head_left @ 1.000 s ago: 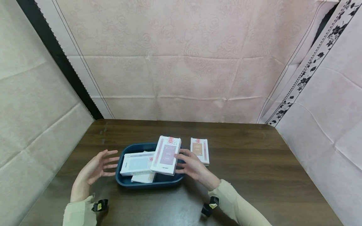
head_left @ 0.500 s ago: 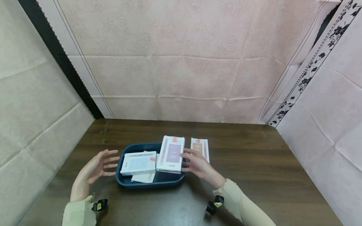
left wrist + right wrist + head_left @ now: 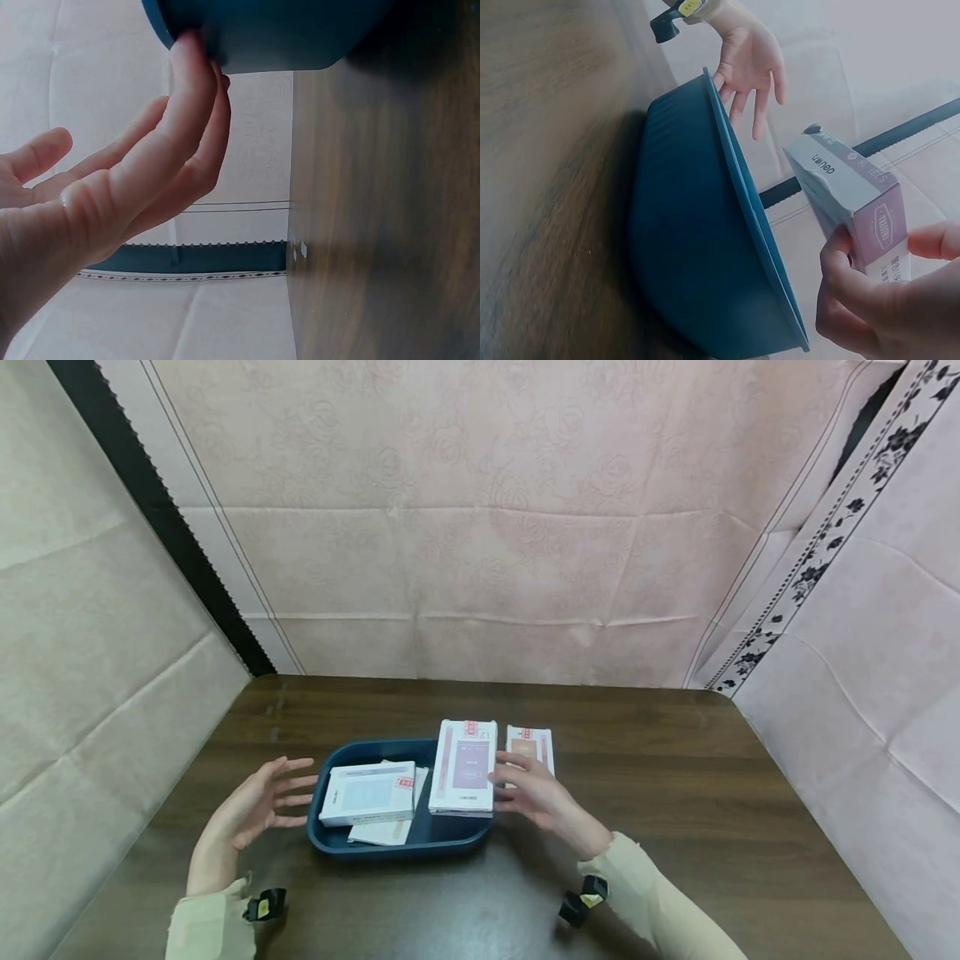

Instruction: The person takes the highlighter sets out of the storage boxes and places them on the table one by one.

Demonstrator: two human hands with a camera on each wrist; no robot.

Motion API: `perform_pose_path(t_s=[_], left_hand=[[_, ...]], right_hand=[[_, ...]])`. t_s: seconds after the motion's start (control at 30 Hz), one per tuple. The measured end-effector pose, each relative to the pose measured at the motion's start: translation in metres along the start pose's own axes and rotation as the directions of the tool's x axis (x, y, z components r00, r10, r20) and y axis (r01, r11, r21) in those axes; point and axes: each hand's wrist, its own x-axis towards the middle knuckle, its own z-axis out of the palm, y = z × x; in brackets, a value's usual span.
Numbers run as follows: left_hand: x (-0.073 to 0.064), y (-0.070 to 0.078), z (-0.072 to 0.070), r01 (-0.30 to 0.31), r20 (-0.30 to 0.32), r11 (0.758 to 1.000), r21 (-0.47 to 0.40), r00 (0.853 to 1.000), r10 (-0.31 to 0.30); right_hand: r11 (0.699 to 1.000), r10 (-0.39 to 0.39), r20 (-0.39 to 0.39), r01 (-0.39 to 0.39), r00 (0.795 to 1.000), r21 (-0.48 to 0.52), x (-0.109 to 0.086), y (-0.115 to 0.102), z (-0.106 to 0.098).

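In the head view my right hand (image 3: pixel 538 795) pinches the right edge of a white box with a purple panel (image 3: pixel 465 768). The right wrist view shows thumb and fingers on either side of that box (image 3: pixel 855 195), raised above the rim of the blue plastic bin (image 3: pixel 397 852). My left hand (image 3: pixel 258 806) is beside the bin's left end, fingers spread and straight. In the left wrist view a fingertip touches the bin's wall (image 3: pixel 277 37). A white box with a light blue panel (image 3: pixel 367 793) lies in the bin, on another white box (image 3: pixel 382 833) that it partly hides.
A white box with an orange-brown panel (image 3: pixel 528 743) is on the wooden table (image 3: pixel 637 793) right of the bin, partly hidden by my right hand. Pale cloth (image 3: pixel 480 568) hangs behind the table and along both sides.
My right hand has moved right with the purple-panelled box, which now stands straighter over the bin's right end. More of the lower white box shows. The left hand stays put.
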Motion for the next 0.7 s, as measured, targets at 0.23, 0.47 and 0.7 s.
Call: perform_pose_path(t_s=[0.23,0.47,0.7], left_hand=[[0.0,0.0,0.0,-0.01,0.003,1.0,0.002,1.0,0.01],[0.0,0.0,-0.001,-0.011,0.009,1.0,0.004,1.0,0.011],[-0.001,0.002,0.0,-0.007,0.012,1.0,-0.001,1.0,0.007]], right_hand=[[0.999,-0.019,0.019,0.019,1.0,-0.034,-0.003,-0.002,-0.007],[0.997,-0.04,0.028,0.042,0.999,-0.06,-0.006,-0.003,-0.017],[0.992,-0.068,0.025,0.07,0.997,-0.104,-0.007,-0.002,-0.029]])
